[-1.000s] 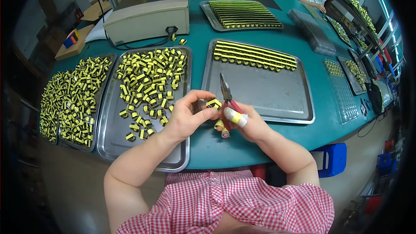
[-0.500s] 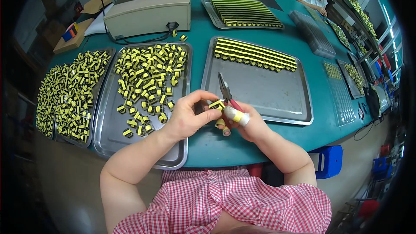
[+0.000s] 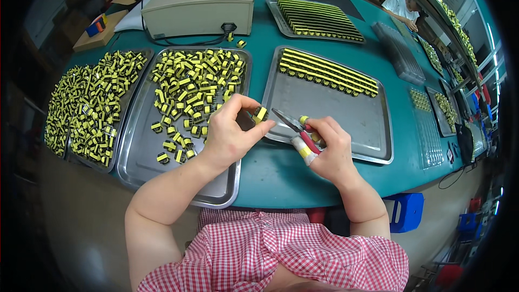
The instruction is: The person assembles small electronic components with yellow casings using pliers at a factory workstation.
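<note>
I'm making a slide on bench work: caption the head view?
Left hand holding a yellow-and-black component, right hand holding red-handled pliers, at a green bench.

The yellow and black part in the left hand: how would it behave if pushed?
The part is probably stiff, given its blocky shape. It's likely light: the left hand pinches it between thumb and fingers. Pushed, it might tip rather than roll, as similar flat-sided parts lie at all angles in the tray by that arm.
</note>
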The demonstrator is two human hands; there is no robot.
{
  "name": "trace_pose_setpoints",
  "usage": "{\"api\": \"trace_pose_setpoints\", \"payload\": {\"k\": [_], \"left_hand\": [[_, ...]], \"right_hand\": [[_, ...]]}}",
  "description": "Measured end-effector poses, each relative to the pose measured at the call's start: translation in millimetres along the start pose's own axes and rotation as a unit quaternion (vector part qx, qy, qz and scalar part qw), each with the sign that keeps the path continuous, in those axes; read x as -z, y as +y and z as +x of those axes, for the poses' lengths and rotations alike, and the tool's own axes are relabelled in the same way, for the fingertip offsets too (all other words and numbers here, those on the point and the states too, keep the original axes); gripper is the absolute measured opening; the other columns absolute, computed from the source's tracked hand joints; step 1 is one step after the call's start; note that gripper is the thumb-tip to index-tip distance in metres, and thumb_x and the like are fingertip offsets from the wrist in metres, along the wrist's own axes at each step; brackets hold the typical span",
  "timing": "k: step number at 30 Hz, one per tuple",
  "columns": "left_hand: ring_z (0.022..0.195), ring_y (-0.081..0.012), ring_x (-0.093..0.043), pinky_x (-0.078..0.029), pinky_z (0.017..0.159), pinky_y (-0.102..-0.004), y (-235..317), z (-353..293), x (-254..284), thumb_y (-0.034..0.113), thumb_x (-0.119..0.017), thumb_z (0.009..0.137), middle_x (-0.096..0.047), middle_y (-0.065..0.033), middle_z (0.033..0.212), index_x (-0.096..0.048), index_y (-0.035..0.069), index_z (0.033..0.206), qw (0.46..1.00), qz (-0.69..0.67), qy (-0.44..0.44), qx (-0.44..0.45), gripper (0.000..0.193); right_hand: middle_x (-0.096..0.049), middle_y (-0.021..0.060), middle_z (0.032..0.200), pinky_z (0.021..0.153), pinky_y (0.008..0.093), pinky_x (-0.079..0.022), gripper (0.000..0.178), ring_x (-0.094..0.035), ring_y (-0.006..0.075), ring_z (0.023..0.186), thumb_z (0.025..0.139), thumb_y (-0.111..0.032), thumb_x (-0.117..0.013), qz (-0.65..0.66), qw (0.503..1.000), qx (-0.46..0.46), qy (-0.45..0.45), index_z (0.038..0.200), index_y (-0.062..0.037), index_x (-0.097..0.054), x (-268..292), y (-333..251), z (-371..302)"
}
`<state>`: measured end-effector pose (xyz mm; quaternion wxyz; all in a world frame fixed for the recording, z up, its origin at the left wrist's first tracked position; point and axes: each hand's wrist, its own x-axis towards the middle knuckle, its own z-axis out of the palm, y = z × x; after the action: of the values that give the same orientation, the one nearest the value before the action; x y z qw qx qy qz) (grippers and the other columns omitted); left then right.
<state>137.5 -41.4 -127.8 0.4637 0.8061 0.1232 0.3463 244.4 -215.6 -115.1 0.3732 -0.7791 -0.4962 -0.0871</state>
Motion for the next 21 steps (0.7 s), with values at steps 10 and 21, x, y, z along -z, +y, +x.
{"api": "trace_pose_setpoints", "payload": {"k": [10, 21], "left_hand": [[0.058, -0.0109, -0.055, -0.045, 0.053, -0.0239, 3.0, 0.8, 2.1, 0.014, -0.077, 0.065, -0.058, -0.0056, 0.073, -0.055, 0.001, 0.084, 1.000, 0.000, 0.006, 0.007, 0.033], [0.059, -0.0121, -0.057, -0.047, 0.055, -0.0248, 4.4, 2.6, 3.5, 0.014, -0.078, 0.064, -0.059, -0.0063, 0.072, -0.055, 0.001, 0.083, 1.000, 0.012, 0.002, 0.006, 0.032]], "right_hand": [[-0.057, 0.0089, 0.078, 0.058, 0.0280, -0.050, 0.036, -0.060, 0.0198, 0.065, 0.062, -0.009, -0.077, -0.012, 1.000, 0.013, -0.009, 0.092, -0.0012, -0.060, -0.6, -0.4, 0.9], [-0.056, 0.0084, 0.078, 0.057, 0.0287, -0.048, 0.035, -0.057, 0.0189, 0.064, 0.063, -0.009, -0.076, -0.001, 1.000, 0.016, -0.024, 0.093, -0.0020, -0.060, -0.2, 2.0, 2.8]]}}
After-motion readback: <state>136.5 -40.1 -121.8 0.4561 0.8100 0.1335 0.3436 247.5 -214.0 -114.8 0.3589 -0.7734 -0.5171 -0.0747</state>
